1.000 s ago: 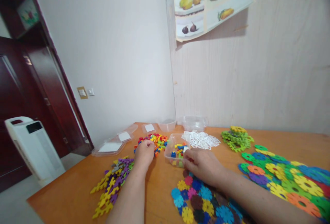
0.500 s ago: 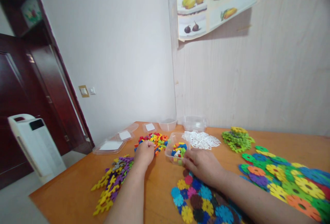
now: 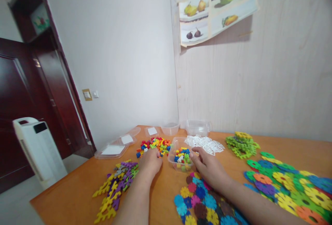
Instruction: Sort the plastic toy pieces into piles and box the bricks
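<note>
**Hands at the brick tub**

The left hand [image 3: 151, 161] curled loosely over the near edge of the loose brick pile [image 3: 155, 145], grip unclear. The right hand [image 3: 207, 168] lay open against the clear tub [image 3: 181, 156], apparently steadying it; between the hands, it held mixed coloured bricks.

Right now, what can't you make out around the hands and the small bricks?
Head view only:
- Left hand: fingertips hidden behind its own back; grip on the brick pile unclear.
- Right hand: covers the clear tub wall; contact unclear.
- Bricks too small to tell shapes.
- Flower discs cut off by the bottom edge.
</note>
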Demonstrator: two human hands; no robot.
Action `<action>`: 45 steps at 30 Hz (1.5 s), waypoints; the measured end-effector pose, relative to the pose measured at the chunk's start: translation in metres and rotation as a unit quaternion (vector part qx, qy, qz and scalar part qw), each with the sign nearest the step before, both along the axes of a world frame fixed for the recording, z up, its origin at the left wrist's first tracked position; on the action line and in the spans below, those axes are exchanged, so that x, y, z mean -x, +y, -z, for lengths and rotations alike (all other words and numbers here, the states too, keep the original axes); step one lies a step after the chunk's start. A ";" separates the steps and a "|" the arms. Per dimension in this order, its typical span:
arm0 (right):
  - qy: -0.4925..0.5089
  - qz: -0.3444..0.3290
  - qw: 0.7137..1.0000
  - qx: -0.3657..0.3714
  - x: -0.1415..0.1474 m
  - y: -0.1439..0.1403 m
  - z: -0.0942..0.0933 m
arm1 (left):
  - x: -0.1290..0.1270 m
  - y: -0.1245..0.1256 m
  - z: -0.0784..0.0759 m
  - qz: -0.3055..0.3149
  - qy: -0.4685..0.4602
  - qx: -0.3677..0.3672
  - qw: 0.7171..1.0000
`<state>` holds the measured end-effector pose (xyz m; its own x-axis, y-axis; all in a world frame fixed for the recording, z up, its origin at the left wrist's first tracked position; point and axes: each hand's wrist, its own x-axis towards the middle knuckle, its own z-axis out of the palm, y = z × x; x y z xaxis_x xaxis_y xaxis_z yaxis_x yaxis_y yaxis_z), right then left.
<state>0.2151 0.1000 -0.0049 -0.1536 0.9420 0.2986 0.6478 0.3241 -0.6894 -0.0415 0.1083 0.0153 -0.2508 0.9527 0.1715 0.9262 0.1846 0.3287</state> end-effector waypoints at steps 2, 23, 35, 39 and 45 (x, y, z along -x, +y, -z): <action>0.031 -0.002 0.999 0.009 0.000 0.003 0.003 | -0.001 0.000 0.000 -0.001 -0.007 0.000 1.000; 0.107 0.011 0.991 0.081 -0.003 0.017 0.011 | 0.007 0.009 0.001 0.024 -0.138 -0.104 0.985; 0.006 0.010 0.997 0.080 -0.003 0.012 0.001 | -0.005 -0.003 -0.011 -0.036 0.028 0.010 0.999; 0.006 0.013 0.997 0.081 -0.003 0.010 -0.001 | 0.001 0.002 -0.007 -0.044 -0.005 0.010 0.999; 0.001 0.016 0.996 0.087 -0.002 0.009 -0.003 | -0.008 0.000 -0.019 0.024 -0.345 -0.108 0.932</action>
<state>0.2171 0.1093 -0.0020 -0.1215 0.9840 0.1305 0.6553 0.1783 -0.7340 -0.0331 0.1081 0.0338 -0.3298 0.9279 0.1739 0.4856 0.0088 0.8741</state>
